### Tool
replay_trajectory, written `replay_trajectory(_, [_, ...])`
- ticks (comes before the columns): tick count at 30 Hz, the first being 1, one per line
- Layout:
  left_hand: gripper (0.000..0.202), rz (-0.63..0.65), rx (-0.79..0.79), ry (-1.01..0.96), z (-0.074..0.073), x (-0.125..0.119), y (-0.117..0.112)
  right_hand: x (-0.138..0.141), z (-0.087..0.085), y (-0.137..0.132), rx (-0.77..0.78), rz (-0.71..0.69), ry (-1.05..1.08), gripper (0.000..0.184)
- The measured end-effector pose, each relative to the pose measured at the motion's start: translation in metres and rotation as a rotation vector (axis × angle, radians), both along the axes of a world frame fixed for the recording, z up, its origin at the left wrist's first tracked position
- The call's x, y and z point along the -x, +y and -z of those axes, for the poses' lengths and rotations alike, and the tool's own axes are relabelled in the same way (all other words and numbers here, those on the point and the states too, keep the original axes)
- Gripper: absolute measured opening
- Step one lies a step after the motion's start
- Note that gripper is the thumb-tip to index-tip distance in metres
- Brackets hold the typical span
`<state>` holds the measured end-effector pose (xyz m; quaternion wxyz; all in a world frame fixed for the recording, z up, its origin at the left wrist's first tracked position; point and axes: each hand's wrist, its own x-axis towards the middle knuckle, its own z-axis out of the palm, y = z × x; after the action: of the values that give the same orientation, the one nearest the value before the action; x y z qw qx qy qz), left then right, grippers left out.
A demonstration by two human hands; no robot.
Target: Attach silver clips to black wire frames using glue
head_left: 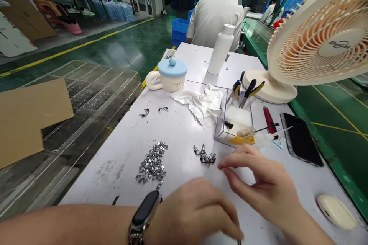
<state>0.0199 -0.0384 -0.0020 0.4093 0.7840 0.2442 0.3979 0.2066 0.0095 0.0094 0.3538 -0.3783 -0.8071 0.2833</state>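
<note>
Pinching a dark sliver (239, 242), left hand (193, 213) sits low; right hand (262, 183), hold unclear, lies between clips (205, 156) and right table edge (337, 183).

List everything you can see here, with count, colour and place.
Worktop: one, white, centre
Metal pieces: many, silver, heaped left of centre
Clip-like parts: several, black and silver, right of and behind heap
Lidded mug: one, cream and blue, left edge
Bottle: one, white, far end
Crumpled cloth: one, white, near mug
Box: one, transparent, right of cloth
Tools: several, black and yellow, in box
Phone: one, black, right
Fan: one, cream, right
Rounded object: one, cream, lower right
Trays: several, clear, left
Cardboard: at least two, brown, left
Crates: at least two, blue, background
People: at least three, pale tops, background
Wristband: one, dark, left wrist
Left hand: one, lower centre
Right hand: one, lower right
</note>
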Motion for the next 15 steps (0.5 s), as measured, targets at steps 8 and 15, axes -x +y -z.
replay_trajectory(8, [0.019,-0.361,-0.178,0.035,-0.016,0.002,0.023,-0.017,-0.022,-0.014,0.009,0.117,0.169,0.024])
replay_trajectory(15, [0.011,-0.476,-0.155,0.069,-0.015,0.0,0.027,-0.003,-0.009,-0.014,0.265,0.051,0.152,0.014])
